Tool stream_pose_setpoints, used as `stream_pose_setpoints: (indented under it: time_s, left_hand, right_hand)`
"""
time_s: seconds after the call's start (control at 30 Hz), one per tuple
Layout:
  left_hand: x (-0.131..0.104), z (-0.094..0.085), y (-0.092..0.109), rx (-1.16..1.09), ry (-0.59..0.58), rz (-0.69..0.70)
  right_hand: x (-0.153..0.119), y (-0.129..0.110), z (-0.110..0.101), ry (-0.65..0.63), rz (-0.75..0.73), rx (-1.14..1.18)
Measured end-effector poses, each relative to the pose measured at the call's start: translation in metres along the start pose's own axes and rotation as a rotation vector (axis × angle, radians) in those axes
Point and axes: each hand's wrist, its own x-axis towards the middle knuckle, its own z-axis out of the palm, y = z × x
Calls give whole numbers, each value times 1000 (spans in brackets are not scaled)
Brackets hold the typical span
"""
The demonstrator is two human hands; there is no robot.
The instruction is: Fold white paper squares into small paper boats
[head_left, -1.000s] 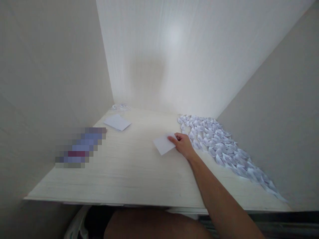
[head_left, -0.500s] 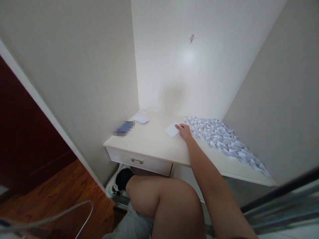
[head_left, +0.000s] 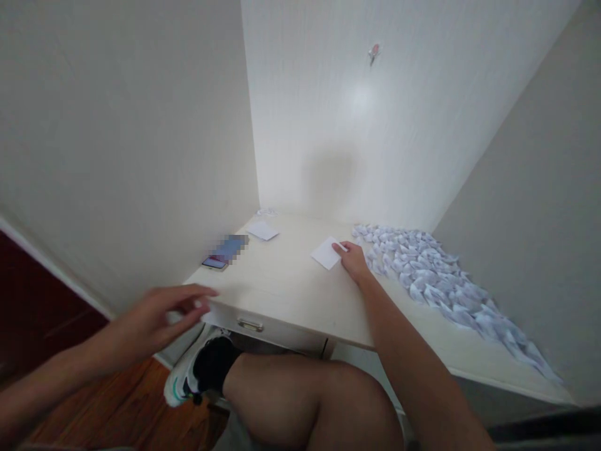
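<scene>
White paper: thin four-sided sheet, visible face plain
Near corner: points toward the front edge of the desk
Right corner: pinched between thumb and fingers of the right hand
Spot on desk: about midway across; whether it touches the surface is unclear

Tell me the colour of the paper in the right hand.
The paper is white, best seen in the head view.

The right grip hides a corner of its white paper; the left grip is slightly blurred; coarse pixels mask most of the phone.
</scene>
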Motion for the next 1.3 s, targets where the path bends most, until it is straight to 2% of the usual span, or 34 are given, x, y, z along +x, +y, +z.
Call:
stream_pose_setpoints:
  time_s: [0.03, 0.07, 0.13, 0.2, 0.27, 0.33, 0.43, 0.63, 0.73, 0.87, 1.0, 1.1, 1.3]
  left_hand:
    - [27, 12, -6, 13, 6, 60]
    - [58, 31, -10, -6, -51, 103]
    - [118, 80, -16, -99, -133, 170]
    - [169, 127, -19, -175, -205, 229]
    - [204, 161, -22, -188, -224, 311]
    - [223, 177, -25, -269, -217, 376]
    - [232, 181, -31, -447, -194, 351]
    - [235, 180, -35, -732, -278, 60]
    - [237, 181, -35, -820, -280, 45]
    - [237, 182, -34, -841, -240, 57]
    - [238, 181, -33, -796, -112, 71]
    - [238, 180, -32, -777, -6, 26]
    - [237, 179, -30, -751, 6, 8]
  right_hand:
    - [0, 0, 0, -23, 9, 5]
    - [0, 0, 0, -49, 18, 9]
    - [-2, -1, 2, -109, 27, 14]
    - [-6, -2, 4, -151, 29, 12]
    - [-8, -4, 7, -178, 30, 6]
    - [-8, -6, 12, -160, 52, -46]
    - [2, -8, 19, -148, 79, -68]
    - [25, -7, 28, -235, 183, 28]
    - [24, -4, 27, -259, 198, 86]
    - [18, -3, 25, -215, 170, 120]
    - [11, -9, 21, -116, 180, 302]
    - [6, -15, 17, -147, 171, 434]
    - [-4, -22, 23, -186, 95, 262]
